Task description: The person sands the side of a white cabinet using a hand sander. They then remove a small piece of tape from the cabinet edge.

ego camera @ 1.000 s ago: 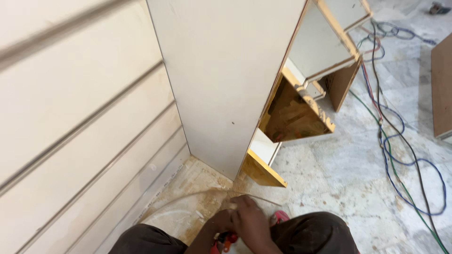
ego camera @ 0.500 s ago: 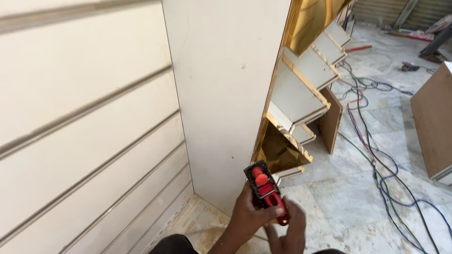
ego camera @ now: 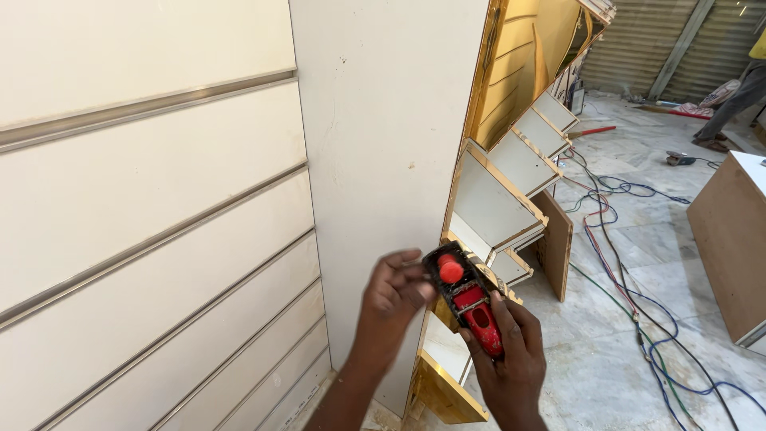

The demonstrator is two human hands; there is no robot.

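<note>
Two hands (left hand (ego camera: 392, 291), right hand (ego camera: 507, 355)) on hand plane (ego camera: 464, 295)

Left hand (ego camera: 392, 297) raised, fingers curled; right hand (ego camera: 511, 351) clenched.

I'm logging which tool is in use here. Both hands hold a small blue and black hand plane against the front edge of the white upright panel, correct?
Not quite: the hand plane is red and black, not blue. The head view shows the right hand gripping its red rear handle and the left hand at its front red knob, at the edge of the white upright panel.
</note>
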